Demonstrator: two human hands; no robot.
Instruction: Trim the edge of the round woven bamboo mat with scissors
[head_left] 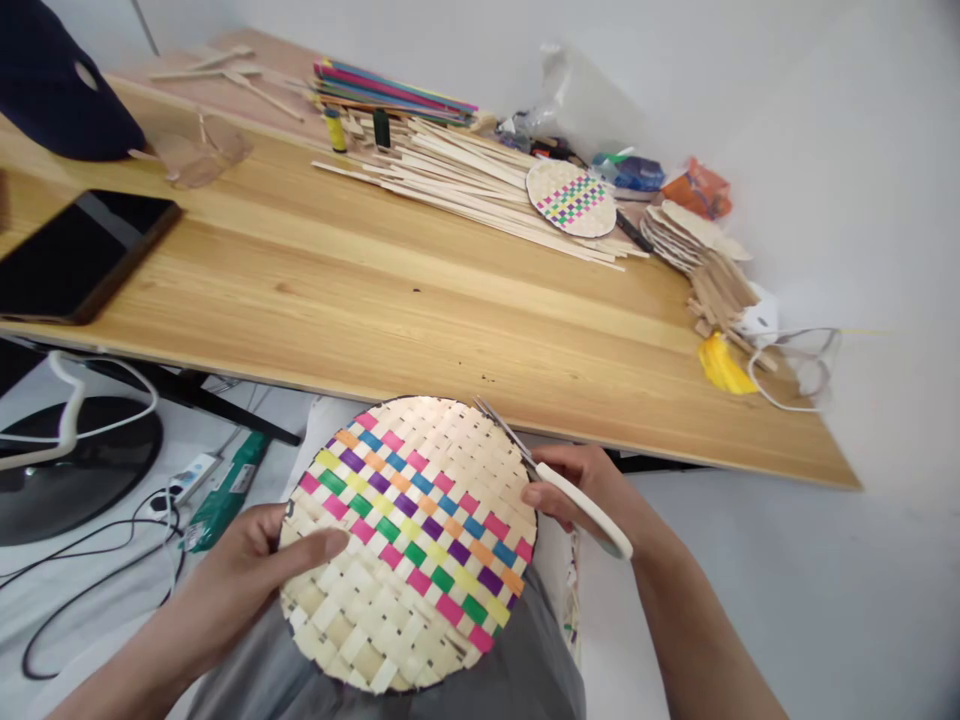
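Note:
A round woven mat (409,540) of pale strips with a band of coloured squares lies over my lap, below the table's front edge. My left hand (259,565) grips its left rim, thumb on top of the weave. My right hand (581,490) holds white-handled scissors (559,480) at the mat's right edge. Their metal blades point up and left along the rim, near its top right.
The wooden table (390,300) carries a tablet (79,255) at left, a pile of bamboo strips (480,185), a second round woven mat (571,198), a stack of woven pieces (694,235) and a yellow tassel (721,365). Cables and a round base lie on the floor at left.

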